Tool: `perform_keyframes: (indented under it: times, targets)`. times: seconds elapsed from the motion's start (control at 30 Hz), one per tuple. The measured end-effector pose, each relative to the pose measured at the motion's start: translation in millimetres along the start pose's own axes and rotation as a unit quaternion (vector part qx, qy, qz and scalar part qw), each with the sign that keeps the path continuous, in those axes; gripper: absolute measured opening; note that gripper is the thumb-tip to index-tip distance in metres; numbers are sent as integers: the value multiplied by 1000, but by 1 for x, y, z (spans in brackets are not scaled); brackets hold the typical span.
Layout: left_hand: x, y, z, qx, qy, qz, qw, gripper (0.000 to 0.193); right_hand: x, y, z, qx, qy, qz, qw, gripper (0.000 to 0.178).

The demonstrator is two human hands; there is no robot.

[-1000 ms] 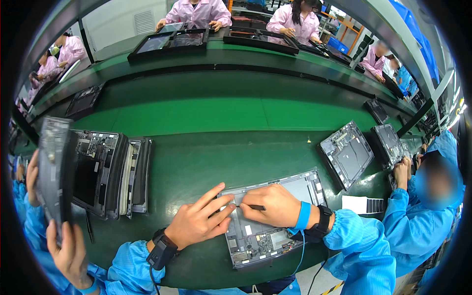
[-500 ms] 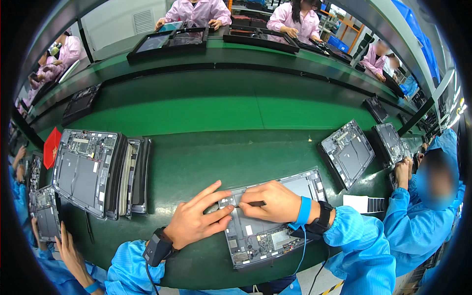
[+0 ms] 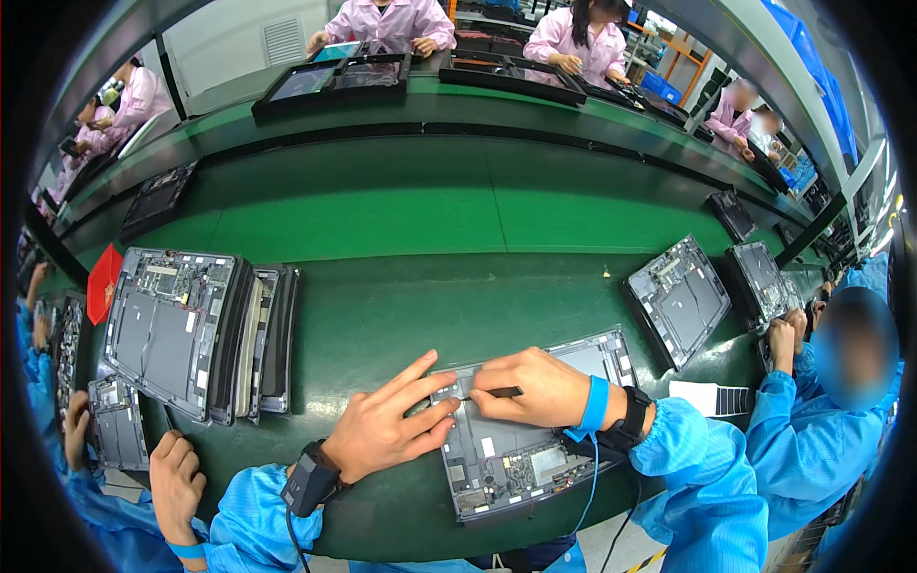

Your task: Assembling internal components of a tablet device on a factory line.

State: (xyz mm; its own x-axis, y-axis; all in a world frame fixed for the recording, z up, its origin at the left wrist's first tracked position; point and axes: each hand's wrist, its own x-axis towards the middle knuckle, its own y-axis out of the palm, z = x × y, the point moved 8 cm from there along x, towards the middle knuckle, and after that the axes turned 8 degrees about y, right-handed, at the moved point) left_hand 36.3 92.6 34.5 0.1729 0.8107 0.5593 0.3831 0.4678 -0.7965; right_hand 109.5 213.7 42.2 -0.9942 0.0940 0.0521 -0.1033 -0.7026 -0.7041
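An opened tablet-like device (image 3: pixel 489 446) lies on the green bench before me, its circuit board and flat grey cells exposed. My left hand (image 3: pixel 387 425) is open, fingers spread, with fingertips at the device's left edge. My right hand (image 3: pixel 530 390) is closed in a pinch round a slim dark tool (image 3: pixel 505 392), perhaps tweezers. Its tip points toward the device's upper left edge, close to my left fingertips; the exact contact is too small to see. A blue strap (image 3: pixel 593 409) with a cord circles my right wrist.
At the left stands a leaning stack of similar opened devices (image 3: pixel 164 325), beside a red container (image 3: pixel 102 285). Another opened device (image 3: pixel 678 301) lies at the right, near a white sheet (image 3: pixel 697 394). Co-workers in blue sit on both sides; a neighbour's hand (image 3: pixel 176 482) is close to my left sleeve.
My hands and the device keep nearly the same place, with the view shifted slightly. The left neighbour's hand has moved away from the device there and curled its fingers.
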Motion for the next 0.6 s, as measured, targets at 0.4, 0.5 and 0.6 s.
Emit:
perform_keyframes:
  times: [0.4,0.5,0.6]
  targets:
    - [-2,3,-1,0,7,-20,1000,19,-3,-2,1,-4,-25,-14,1000,9]
    - [1,1,-1,-8,-16,-11,1000,21,-2,1,1,-22,-22,-4,1000,9]
    - [1,0,-2,-4,-13,-12,1000,21,-2,1,2,-31,-29,-4,999,9]
